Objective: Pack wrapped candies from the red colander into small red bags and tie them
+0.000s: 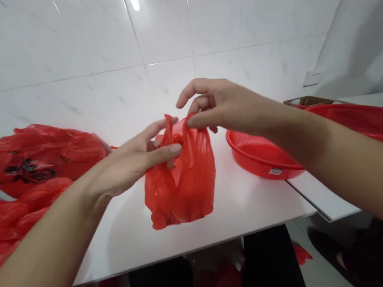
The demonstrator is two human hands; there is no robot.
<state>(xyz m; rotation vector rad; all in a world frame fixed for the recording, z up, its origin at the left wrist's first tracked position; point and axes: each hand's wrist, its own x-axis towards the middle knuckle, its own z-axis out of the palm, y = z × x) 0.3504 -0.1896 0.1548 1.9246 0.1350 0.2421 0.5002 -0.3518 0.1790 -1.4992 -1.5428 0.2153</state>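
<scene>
Between my hands hangs a small red plastic bag (193,185), upright over the white table, its top edge pulled apart. My left hand (144,156) grips the left side of its mouth, thumb in front and fingers behind. The opposite side is pinched between thumb and fingers of my right hand (209,104), with the index finger raised off the plastic. Crumpled red material shows in the upper left of the bag; I cannot make out whether anything lies inside.
Large red plastic bags (39,157) lie at the left, one with black print. A red mesh basket (266,157) stands at right beside another red basin (366,117). Behind them is a cardboard box (308,100). The white table (256,214) meets a tiled wall.
</scene>
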